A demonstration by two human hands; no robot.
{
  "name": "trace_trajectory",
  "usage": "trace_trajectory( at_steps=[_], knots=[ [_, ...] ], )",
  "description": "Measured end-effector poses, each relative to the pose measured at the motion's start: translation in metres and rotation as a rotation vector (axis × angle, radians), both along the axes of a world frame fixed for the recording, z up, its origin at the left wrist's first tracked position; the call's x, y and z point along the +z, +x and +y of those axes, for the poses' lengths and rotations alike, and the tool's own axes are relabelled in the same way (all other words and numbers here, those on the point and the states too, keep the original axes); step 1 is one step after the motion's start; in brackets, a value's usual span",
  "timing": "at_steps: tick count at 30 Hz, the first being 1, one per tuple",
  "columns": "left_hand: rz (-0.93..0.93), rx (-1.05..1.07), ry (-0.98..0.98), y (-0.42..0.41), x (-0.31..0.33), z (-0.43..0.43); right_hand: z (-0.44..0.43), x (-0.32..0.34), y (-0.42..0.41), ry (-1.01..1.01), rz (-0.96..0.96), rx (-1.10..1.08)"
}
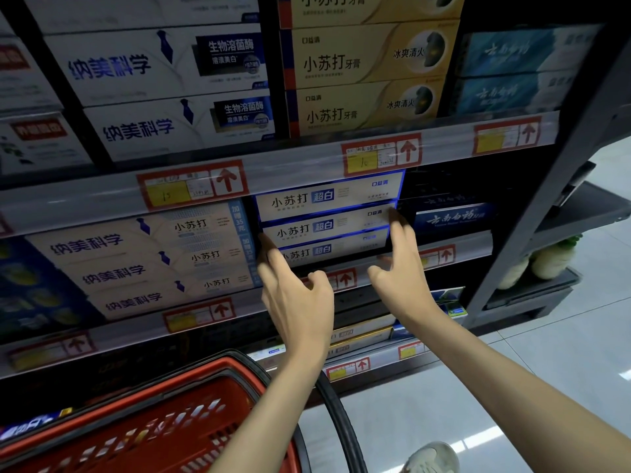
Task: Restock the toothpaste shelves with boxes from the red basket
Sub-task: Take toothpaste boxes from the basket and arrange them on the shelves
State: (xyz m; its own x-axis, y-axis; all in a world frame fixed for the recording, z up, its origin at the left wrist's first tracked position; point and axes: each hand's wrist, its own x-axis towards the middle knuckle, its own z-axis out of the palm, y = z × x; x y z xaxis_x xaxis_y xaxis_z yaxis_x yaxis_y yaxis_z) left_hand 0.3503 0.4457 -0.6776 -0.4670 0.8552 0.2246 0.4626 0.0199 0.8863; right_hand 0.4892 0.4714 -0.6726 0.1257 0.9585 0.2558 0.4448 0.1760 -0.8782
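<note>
Head view: both hands are up at the middle shelf, squaring a stack of three blue-edged white boxes [327, 223]. The left hand [297, 295] has its fingers spread, fingertips [269, 249] against the left end of the lowest box, thumb loose below. The right hand [403, 268] is also spread, its fingertips [397, 220] on the right end of the stack, thumb free. Neither hand closes on anything; they bracket the stack from both ends, likely to push it back and line it up flush under the price rail [205, 186].

The stack sits in its own slot between cream boxes [136, 268] on the left and a dark blue box [450, 218] on the right, faces out so the labels read. The slot looks full to the rail.

The red basket [164, 414] hangs low left, near the left forearm, within reach for the next box. One bluish box [30, 426] shows at its far left edge; I cannot tell what else is inside. A shoe [433, 457] shows on the floor.
</note>
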Motion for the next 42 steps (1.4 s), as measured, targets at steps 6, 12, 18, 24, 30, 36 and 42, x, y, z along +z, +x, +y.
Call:
trace_trajectory(
  at_steps=[6,12,18,24,30,36,42],
  knots=[
    [0.010,0.026,-0.012,0.001,0.004,-0.001,0.002,-0.001,0.002,-0.009,-0.038,-0.025],
    [0.001,0.039,-0.015,0.002,0.005,-0.001,0.005,-0.003,0.003,0.019,-0.025,-0.040],
    [0.006,0.064,-0.006,0.001,0.004,0.000,0.004,-0.002,0.002,0.017,-0.008,-0.042],
    [-0.037,0.066,-0.015,0.002,0.003,0.000,0.005,-0.003,0.004,0.004,0.172,-0.081],
    [-0.088,0.067,0.020,0.000,-0.006,0.003,0.009,-0.006,0.006,-0.110,0.282,-0.084],
    [-0.114,0.081,0.013,0.002,-0.004,0.002,0.012,-0.005,0.005,-0.142,0.258,-0.115],
    [-0.054,0.080,0.000,0.002,-0.001,-0.001,0.005,-0.002,-0.002,-0.128,0.117,-0.119]
  ],
)
